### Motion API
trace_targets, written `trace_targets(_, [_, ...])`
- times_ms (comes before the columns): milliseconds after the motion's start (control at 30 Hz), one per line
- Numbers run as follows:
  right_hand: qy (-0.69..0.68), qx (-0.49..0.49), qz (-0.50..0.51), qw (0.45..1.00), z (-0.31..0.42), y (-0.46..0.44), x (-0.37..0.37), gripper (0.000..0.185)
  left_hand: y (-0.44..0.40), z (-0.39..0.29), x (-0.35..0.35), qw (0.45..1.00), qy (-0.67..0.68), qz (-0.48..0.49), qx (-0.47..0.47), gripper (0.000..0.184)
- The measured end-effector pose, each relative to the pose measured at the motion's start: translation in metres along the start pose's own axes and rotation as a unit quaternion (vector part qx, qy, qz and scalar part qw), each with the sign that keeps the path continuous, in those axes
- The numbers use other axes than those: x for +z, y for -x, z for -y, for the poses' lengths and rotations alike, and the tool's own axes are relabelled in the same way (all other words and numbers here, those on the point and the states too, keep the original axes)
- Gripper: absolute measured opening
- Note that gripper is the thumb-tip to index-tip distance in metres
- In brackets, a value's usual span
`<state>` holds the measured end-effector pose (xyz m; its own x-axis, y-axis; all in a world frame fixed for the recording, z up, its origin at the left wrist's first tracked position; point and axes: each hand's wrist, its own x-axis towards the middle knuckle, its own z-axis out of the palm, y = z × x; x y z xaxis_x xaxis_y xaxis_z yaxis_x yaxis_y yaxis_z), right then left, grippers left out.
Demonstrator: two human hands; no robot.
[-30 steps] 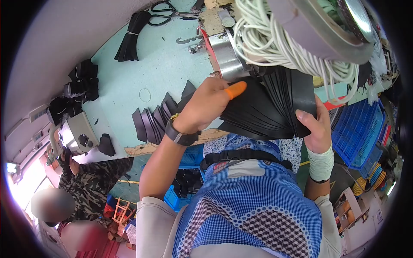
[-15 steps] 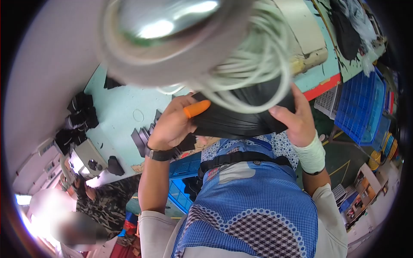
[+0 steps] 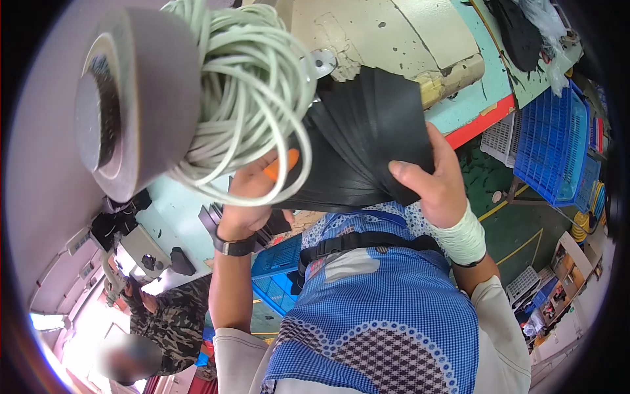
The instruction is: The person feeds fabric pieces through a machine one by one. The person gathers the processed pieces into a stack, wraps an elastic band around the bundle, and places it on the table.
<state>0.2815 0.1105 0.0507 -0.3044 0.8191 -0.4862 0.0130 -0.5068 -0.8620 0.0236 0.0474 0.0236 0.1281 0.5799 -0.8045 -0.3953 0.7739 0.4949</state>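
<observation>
A fanned stack of thin black sheets [image 3: 367,131] is held between both hands in front of the apron. My left hand [image 3: 252,190], with an orange cover on one finger, grips the stack's left side; hanging white cord loops partly hide it. On the right edge, my right hand [image 3: 433,180] is closed round the stack with its thumb on top; white wrapping covers that wrist. More dark pieces [image 3: 211,220] lie on the table by my left wrist.
A big roll [image 3: 147,98] and a bundle of white cord [image 3: 252,85] hang close at the upper left. Blue crates [image 3: 548,144] stand at the right. A person in camouflage clothing [image 3: 174,318] is at the lower left, near a pale machine [image 3: 143,253].
The view has swung right, so the roll and cord now appear further left, over my left hand. Both hands still hold the stack, which appears further left and more spread at its top.
</observation>
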Motion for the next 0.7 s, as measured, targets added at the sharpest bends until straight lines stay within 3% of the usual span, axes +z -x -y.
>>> trace_targets(67, [-0.015,0.008,-0.001,1.000,0.002,0.001,-0.006,0.049,-0.001,0.004,0.008,0.998,-0.052,-0.014,0.022,0.034])
trace_targets(267, [0.012,0.000,-0.004,1.000,-0.001,-0.002,0.002,0.047,0.006,-0.001,0.003,0.998,0.025,-0.025,0.047,0.037])
trace_targets(433, [-0.017,0.017,0.001,1.000,0.002,0.000,-0.002,0.048,0.004,-0.006,0.014,0.998,-0.056,-0.006,0.023,0.035])
trace_targets(600, [-0.001,0.009,-0.002,1.000,-0.003,-0.004,0.008,0.050,0.006,-0.005,0.009,0.996,0.070,-0.018,0.046,0.038])
trace_targets(700, [0.004,-0.002,-0.012,1.000,-0.002,-0.003,0.009,0.050,0.001,-0.006,0.005,0.999,-0.001,0.014,0.029,0.035])
